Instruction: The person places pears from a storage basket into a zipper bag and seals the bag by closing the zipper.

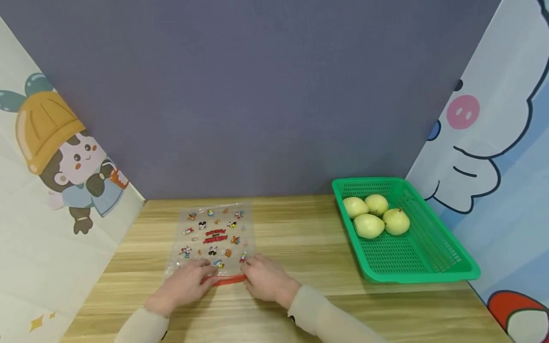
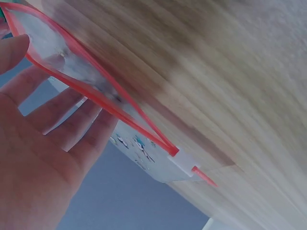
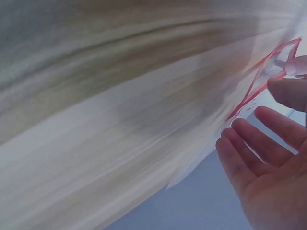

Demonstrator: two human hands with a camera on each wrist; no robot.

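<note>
A clear zip bag (image 1: 214, 243) printed with small cartoon figures lies flat on the table, its red-edged mouth facing me. The left wrist view shows this red rim (image 2: 96, 98) parted, with a white slider (image 2: 184, 162) at one end. My left hand (image 1: 188, 281) holds the upper lip near the left end, thumb on one side and index finger on the other; its remaining fingers are fairly straight. At the rim's right end, my right hand (image 1: 266, 278) pinches the edge between thumb and index finger, the other fingers loosely bent. The exact fingertip contact is partly hidden.
On the right stands a green plastic basket (image 1: 429, 276) with several yellow-green pears (image 1: 369, 226) at its left side. The wooden table (image 1: 296, 238) ends at a grey back panel (image 1: 274, 105). Cartoon-printed walls (image 1: 25, 228) rise on both sides.
</note>
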